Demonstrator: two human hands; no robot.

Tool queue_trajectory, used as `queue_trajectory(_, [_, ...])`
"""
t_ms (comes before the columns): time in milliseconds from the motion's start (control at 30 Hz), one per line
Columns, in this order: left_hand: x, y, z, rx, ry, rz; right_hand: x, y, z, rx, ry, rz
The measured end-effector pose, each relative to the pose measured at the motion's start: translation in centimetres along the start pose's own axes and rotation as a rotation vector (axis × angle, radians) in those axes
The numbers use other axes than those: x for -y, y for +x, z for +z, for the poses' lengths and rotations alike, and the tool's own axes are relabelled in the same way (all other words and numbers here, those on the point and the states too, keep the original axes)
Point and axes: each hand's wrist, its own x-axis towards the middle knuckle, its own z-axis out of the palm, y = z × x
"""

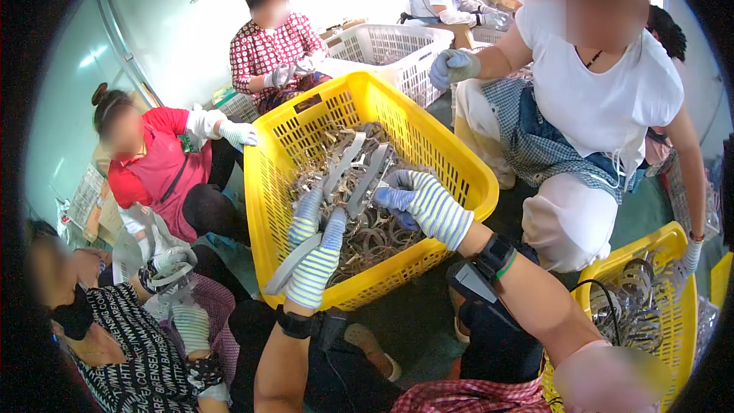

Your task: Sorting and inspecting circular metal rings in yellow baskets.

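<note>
Head view: grey bands [369, 182], flat, dull-shiny metal, bent in curves, over the middle of a big yellow basket [462, 164]; two point up toward 12 and 1 o'clock, a third crosses the left hand toward 7

Around: tangled pile of metal rings [375, 248] below in the basket, partly hidden by both hands; white basket [419, 80] at 12, second yellow basket [659, 245] at 4. Co-worker's glove [238, 133] on the big basket's rim at 10; co-worker in white top [592, 84] at 2

Left hand [315, 241], striped glove: fingers closed round the bands. Right hand [424, 205], likewise gloved: fingers half curled just beside a band's end; cannot tell whether it grips anything
</note>
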Motion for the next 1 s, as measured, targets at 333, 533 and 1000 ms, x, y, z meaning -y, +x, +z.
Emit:
queue_trajectory(333, [-1.0, 0.7, -0.4, -0.019, -0.499, -0.126, 0.1, -0.5, -0.2, 0.187, 0.083, 0.062])
queue_trajectory(533, [-0.3, 0.4, -0.6, 0.031, -0.487, 0.024, -0.2, -0.2, 0.0, 0.272, 0.067, 0.025])
queue_trajectory(1000, [-2.7, 0.1, -0.5, -0.088, -0.446, 0.072, -0.4, -0.8, 1.1, 0.17, 0.013, -0.056])
